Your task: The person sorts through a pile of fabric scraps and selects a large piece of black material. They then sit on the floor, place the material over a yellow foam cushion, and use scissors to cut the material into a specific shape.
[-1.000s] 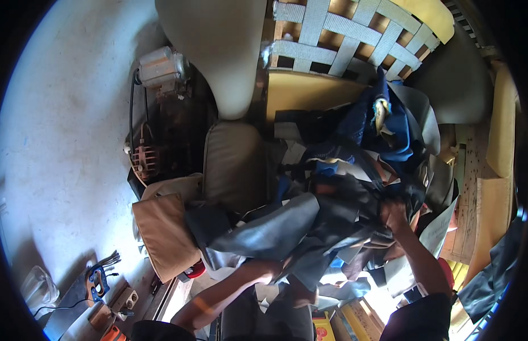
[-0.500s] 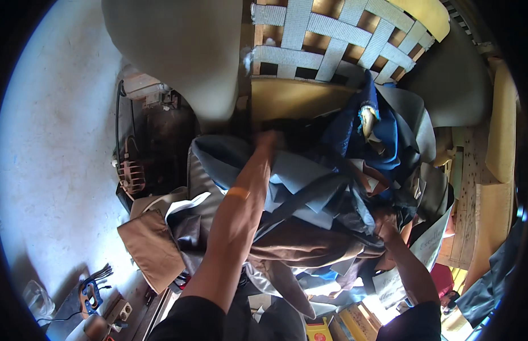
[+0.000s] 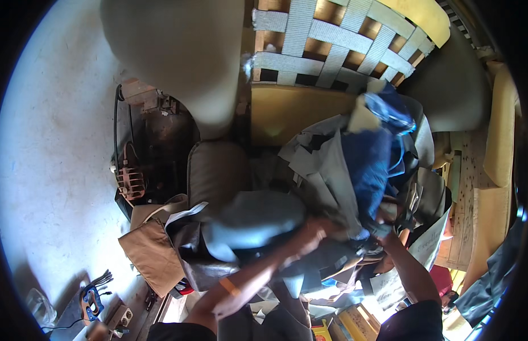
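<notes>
A heap of clothes lies in front of me: grey garments (image 3: 323, 165), a blue garment (image 3: 369, 170) and a light blue-grey piece (image 3: 255, 219). My left hand (image 3: 312, 233) is closed on the grey cloth near the middle of the heap, with an orange band on that forearm. My right hand (image 3: 389, 219) grips the lower edge of the blue and grey garments at the right side of the pile. Both forearms come up from the lower edge.
A chair frame with woven white straps (image 3: 332, 40) stands behind the pile, beside a beige cushion (image 3: 178, 51). A tan cloth (image 3: 153, 256) hangs at the lower left. A dark machine (image 3: 156, 148) sits by the pale wall. Tools (image 3: 93, 295) lie at the bottom left.
My left arm has drawn back from far over the heap toward me, pulling grey cloth with it. The clothes have been shifted and the blue garment now lies more upright at the right.
</notes>
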The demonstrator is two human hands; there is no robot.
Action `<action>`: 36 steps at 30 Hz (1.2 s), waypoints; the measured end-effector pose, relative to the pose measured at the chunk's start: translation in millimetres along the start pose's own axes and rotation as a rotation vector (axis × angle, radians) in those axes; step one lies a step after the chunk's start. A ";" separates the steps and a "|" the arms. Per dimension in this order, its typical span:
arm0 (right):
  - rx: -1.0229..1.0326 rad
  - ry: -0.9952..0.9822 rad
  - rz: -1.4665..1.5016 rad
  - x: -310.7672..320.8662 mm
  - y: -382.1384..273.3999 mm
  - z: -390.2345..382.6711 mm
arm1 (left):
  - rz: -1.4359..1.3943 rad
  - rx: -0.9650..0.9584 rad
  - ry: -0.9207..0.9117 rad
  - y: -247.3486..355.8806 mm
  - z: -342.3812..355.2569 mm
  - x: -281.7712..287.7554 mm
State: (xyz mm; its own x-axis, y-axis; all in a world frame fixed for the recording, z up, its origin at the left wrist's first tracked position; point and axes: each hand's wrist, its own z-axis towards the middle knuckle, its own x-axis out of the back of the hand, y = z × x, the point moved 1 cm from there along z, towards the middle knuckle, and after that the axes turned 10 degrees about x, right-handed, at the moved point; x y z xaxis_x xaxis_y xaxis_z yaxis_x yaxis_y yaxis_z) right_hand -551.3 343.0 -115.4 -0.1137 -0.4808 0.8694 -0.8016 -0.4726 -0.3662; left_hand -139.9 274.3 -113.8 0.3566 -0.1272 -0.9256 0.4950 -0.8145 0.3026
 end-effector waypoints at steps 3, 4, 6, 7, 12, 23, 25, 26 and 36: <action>-0.022 0.069 0.252 69.2 -78.9 108.9 | 0.088 -0.109 0.278 -41.7 -26.4 -19.3; -0.058 0.038 0.299 95.4 -102.1 116.5 | 0.173 -0.123 0.335 -46.2 -30.5 -20.1; -0.394 -0.240 0.277 110.2 -100.3 88.3 | 0.350 -0.132 0.419 -45.2 -37.1 -13.5; -0.435 -0.301 0.224 141.9 -134.1 108.6 | 0.397 -0.146 0.458 -40.3 -42.0 -7.7; 0.333 -0.644 -0.120 257.2 -259.1 249.8 | 0.562 -0.185 0.635 -25.2 -63.7 12.2; -0.225 -0.683 -0.538 180.5 -104.9 319.3 | 0.680 -0.181 0.641 -26.0 -61.2 11.6; -0.218 -0.634 -0.455 178.8 -94.8 260.7 | 0.686 -0.189 0.676 -24.9 -64.8 14.5; -0.246 -0.658 -0.503 184.0 -105.1 245.4 | 0.692 -0.182 0.684 -23.7 -65.1 16.9; 0.038 -0.192 -0.271 113.8 -78.5 274.8 | 0.710 -0.166 0.665 -25.0 -61.9 12.9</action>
State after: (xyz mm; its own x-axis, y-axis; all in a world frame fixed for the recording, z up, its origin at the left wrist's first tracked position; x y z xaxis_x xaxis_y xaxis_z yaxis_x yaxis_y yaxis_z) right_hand -340.0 122.4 -78.9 0.2165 -0.4623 0.8599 -0.7644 -0.6282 -0.1453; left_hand -98.7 328.1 -119.2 0.9615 -0.1702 -0.2159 0.0808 -0.5757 0.8137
